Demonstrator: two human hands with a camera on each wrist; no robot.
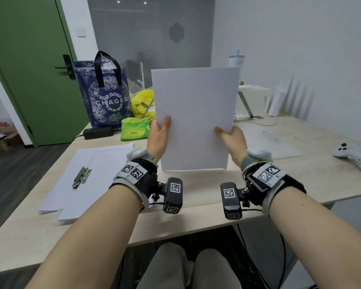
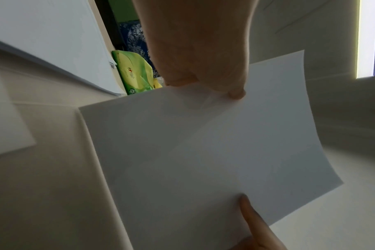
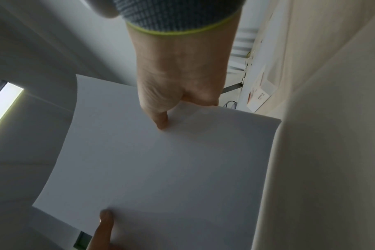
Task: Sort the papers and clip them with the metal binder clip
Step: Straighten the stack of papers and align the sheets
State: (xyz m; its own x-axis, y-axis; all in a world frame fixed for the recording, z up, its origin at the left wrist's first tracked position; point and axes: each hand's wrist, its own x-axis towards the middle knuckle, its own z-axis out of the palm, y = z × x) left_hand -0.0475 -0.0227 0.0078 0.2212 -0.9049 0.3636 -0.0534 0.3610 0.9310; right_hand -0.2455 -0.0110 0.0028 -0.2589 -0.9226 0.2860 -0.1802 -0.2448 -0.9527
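Head view: both hands holding the paper stack (image 1: 194, 117) upright on the desk (image 1: 196, 184).
Left hand (image 1: 157, 136) and right hand (image 1: 233, 140) pinch its side edges; metal binder clip (image 1: 81, 177) lies left of the left hand.

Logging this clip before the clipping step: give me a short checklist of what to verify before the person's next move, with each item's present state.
1. Left hand grips the held stack of papers at its left edge: ok.
2. Right hand grips its right edge: ok.
3. Stack stands upright with its bottom edge on the table: ok.
4. Sheets squared: top and sides look even; bottom edge cannot tell.
5. Metal clip within reach: ok, it lies on the loose papers to the left.
6. All papers gathered: not ok, those loose sheets are not in the stack.
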